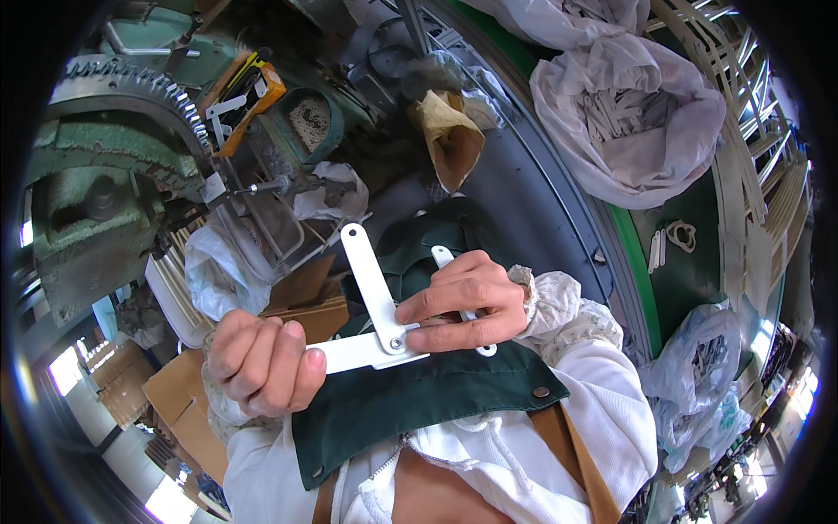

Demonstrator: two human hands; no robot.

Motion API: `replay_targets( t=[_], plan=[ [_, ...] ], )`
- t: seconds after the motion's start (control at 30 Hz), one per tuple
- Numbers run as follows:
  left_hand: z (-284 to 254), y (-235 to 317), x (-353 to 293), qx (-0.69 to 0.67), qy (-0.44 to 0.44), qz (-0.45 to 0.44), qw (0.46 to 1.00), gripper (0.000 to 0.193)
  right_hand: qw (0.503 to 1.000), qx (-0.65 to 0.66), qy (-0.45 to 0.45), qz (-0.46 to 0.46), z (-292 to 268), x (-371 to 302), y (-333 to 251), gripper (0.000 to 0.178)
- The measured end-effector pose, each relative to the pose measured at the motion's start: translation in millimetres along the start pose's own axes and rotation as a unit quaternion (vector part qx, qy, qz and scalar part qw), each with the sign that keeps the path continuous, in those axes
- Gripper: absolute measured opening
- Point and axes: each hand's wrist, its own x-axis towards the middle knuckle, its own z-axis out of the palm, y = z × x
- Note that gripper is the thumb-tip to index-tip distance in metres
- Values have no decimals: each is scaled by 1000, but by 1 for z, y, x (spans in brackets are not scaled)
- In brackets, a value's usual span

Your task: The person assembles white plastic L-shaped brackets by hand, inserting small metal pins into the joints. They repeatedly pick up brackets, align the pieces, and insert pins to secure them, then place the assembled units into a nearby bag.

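White sleeves [611, 393], green apron [393, 400], brown straps [569, 445]

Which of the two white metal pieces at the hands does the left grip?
The L-shaped white metal piece with a round fastener: its lower arm runs into the left hand. The slim, straight white metal strip runs behind the right hand.

Bracket [371, 279] partly inside left hand [264, 362], 1 strip [444, 259] partly behind right hand [476, 301], upper sack [550, 19] cropped

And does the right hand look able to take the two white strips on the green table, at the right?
Probably not now: the right hand is occupied, touching the hinged white bracket and holding another strip. The way to the two white strips looks free, though.
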Motion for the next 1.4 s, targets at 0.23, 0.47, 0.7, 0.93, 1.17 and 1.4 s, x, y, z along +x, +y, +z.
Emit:
replay_targets(
  t=[0.23, 0.47, 0.7, 0.93, 1.17, 1.4],
  plan=[
    [13, -8, -1, 18, 48, 53, 997, 24, 1000, 13, 7, 21, -5, -4, 0, 31],
    [18, -12, 0, 15, 67, 67, 995, 24, 1000, 10, 16, 23, -4, -5, 2, 31],
    [13, -6, -3, -26, 24, 41, 999, 22, 999, -47, 19, -13, 10, 6, 6, 19],
    [11, 18, 1, -123, -43, -72, 989, 19, 987, -147, -26, -64, 10, 16, 2, 26],
    [20, 14, -15, -140, 65, -96, 983, 16, 966, -224, -125, 25, 8, 38, 3, 28],
    [32, 40, -33, -371, 230, -359, 825, 73, 909, -395, -135, 7, 16, 47, -13, 35]
  ],
)
